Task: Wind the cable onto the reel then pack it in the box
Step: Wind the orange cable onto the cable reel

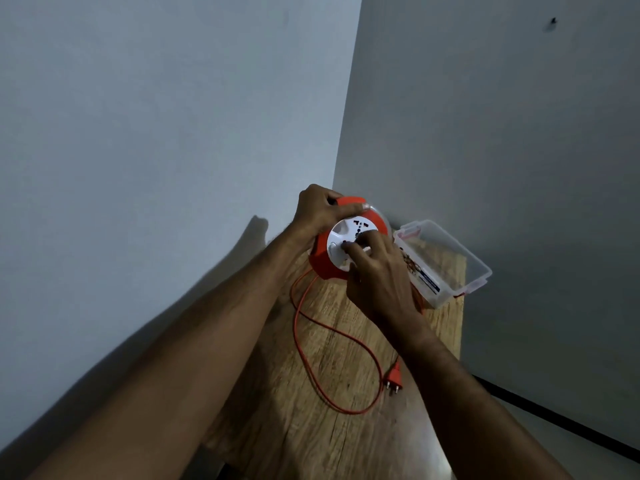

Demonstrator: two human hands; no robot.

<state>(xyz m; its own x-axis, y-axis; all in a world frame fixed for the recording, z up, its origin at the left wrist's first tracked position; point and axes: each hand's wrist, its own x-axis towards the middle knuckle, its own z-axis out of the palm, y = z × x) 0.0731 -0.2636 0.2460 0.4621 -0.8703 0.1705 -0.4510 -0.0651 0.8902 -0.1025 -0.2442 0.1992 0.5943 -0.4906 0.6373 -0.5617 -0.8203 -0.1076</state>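
Our left hand [320, 211] grips the reel [341, 251] at its far rim while our right hand [375, 271] pinches its white centre to turn it. Cable [313, 327] trails loose toward us; its plug [394, 375] may snag or whip. Box [446, 261] waits just right.

Single head view, looking steeply down, close over table [346, 427] corner

Orange reel [320, 263] with white socket face, tilted; orange cable [300, 332] loops loose nearer the camera, plug [498, 375] at its end; clear open box [450, 258] just right of the reel.
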